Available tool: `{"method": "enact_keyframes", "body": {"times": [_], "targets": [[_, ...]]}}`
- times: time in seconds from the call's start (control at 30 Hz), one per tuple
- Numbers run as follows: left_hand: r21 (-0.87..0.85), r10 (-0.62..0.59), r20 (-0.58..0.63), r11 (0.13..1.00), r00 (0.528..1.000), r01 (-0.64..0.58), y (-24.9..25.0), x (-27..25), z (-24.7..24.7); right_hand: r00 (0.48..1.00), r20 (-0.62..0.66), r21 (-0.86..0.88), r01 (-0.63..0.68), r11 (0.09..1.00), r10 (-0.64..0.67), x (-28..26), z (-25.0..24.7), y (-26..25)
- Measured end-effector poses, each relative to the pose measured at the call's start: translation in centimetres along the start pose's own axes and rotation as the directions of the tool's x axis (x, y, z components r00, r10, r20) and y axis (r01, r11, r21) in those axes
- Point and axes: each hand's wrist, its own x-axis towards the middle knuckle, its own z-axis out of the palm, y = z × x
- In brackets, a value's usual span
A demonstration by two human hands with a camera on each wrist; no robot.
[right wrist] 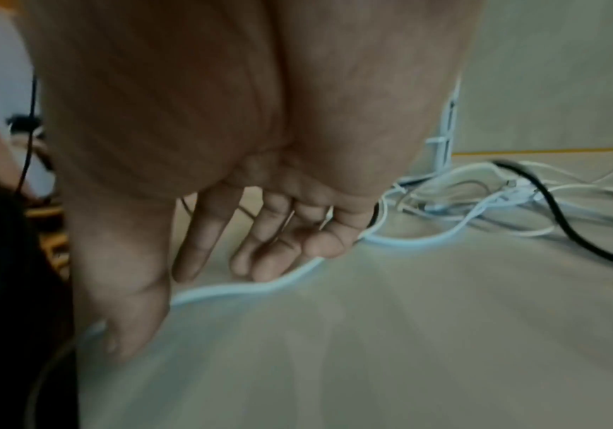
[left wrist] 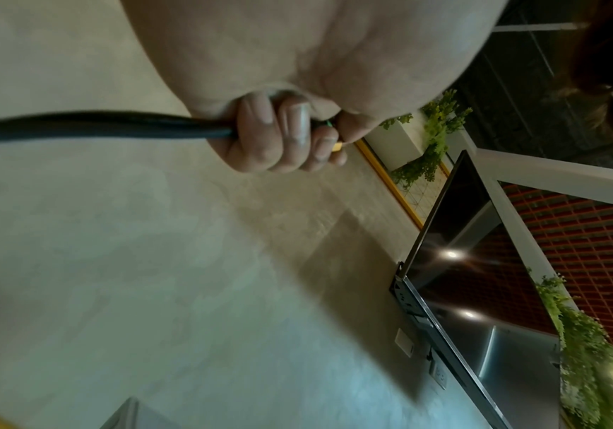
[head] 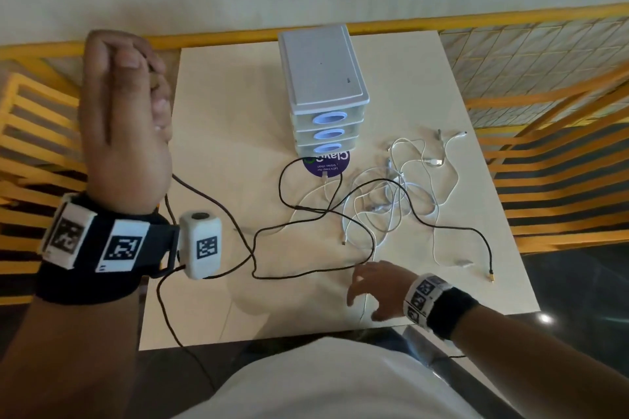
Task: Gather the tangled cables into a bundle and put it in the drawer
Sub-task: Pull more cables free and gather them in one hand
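My left hand (head: 136, 95) is raised high at the left of the table (head: 238, 146). In the left wrist view its fingers (left wrist: 283, 136) are curled round the end of a black cable (left wrist: 96, 123), with a gold plug tip showing. That black cable (head: 489, 255) trails down and loops across the table through a tangle of white cables (head: 408, 180) at the right. My right hand (head: 377, 292) is low near the front edge. Its fingers (right wrist: 279, 246) are spread and straight over a white cable (right wrist: 224, 290). The grey drawer unit (head: 323, 78) stands at the back centre, all three drawers closed.
A round purple sticker (head: 326, 163) lies on the table just in front of the drawer unit. Yellow slatted chairs (head: 34, 133) and a yellow rail surround the table. Bare tabletop lies left of the drawer unit and along the front.
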Motion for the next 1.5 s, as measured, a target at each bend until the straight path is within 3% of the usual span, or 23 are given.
{"method": "enact_keyframes", "body": {"times": [0.07, 0.1, 0.2, 0.37, 0.47, 0.63, 0.77, 0.87, 0.97, 1.03, 1.1, 1.23, 1.4, 1.5], "targets": [[0.043, -0.059, 0.016, 0.997, 0.998, 0.058, -0.1, -0.7, 1.2, 1.0, -0.011, -0.056, -0.023, 0.998, 0.022, 0.3, 0.4, 0.6], [0.078, -0.033, 0.017, 0.996, 0.999, 0.032, 0.2, -0.9, 1.7, 0.999, -0.024, -0.07, -0.033, 0.997, 0.031, 0.4, 0.3, 0.9], [-0.031, 0.004, 0.063, 1.0, 0.998, -0.002, -0.6, -1.1, 1.7, 0.998, -0.051, -0.095, -0.049, 0.994, 0.044, 0.6, -0.2, 1.7], [-0.013, 0.075, 0.143, 0.997, 0.987, -0.074, -1.8, -2.2, 2.1, 0.973, -0.212, 0.194, -0.053, 0.98, 0.094, 0.0, -2.6, 2.6], [0.038, 0.039, 0.202, 0.998, 0.979, -0.048, -2.6, -2.8, 2.6, 0.917, -0.373, 0.377, 0.013, 0.926, 0.139, -1.3, -5.0, 2.0], [0.221, 0.027, 0.358, 0.969, 0.933, -0.113, -3.8, -5.1, 4.1, 0.756, -0.583, 0.527, 0.075, 0.847, 0.296, -2.8, -8.6, 1.0], [0.246, -0.006, 0.482, 0.961, 0.876, -0.128, -4.7, -7.1, 5.7, 0.728, -0.622, 0.536, 0.126, 0.834, 0.29, -3.5, -10.6, -0.2], [0.232, -0.076, 0.474, 0.972, 0.877, -0.042, -5.0, -7.8, 7.2, 0.699, -0.681, 0.46, 0.175, 0.87, 0.219, -3.8, -11.1, -1.1], [0.272, -0.236, 0.344, 0.951, 0.909, 0.144, -5.4, -7.6, 8.5, 0.643, -0.75, 0.393, 0.244, 0.887, 0.156, -3.9, -11.0, -1.8], [0.305, -0.394, 0.294, 0.902, 0.871, 0.305, -5.9, -7.2, 8.9, 0.607, -0.783, 0.364, 0.268, 0.892, 0.137, -4.1, -11.1, -2.1], [0.305, -0.471, 0.308, 0.872, 0.827, 0.383, -6.3, -7.0, 9.1, 0.575, -0.812, 0.32, 0.296, 0.9, 0.099, -4.3, -11.3, -2.5], [0.214, -0.472, 0.369, 0.881, 0.801, 0.421, -5.5, -6.3, 9.9, 0.555, -0.832, 0.194, 0.315, 0.929, -0.014, -4.3, -11.7, -3.4], [0.279, -0.481, 0.499, 0.877, 0.721, 0.392, -5.0, -5.4, 10.8, 0.526, -0.847, 0.109, 0.325, 0.94, -0.083, -4.0, -11.7, -4.0], [0.119, -0.482, 0.491, 0.862, 0.725, 0.493, -5.3, -5.0, 10.8, 0.524, -0.848, 0.105, 0.311, 0.945, -0.079, -3.8, -11.8, -3.9]]}}
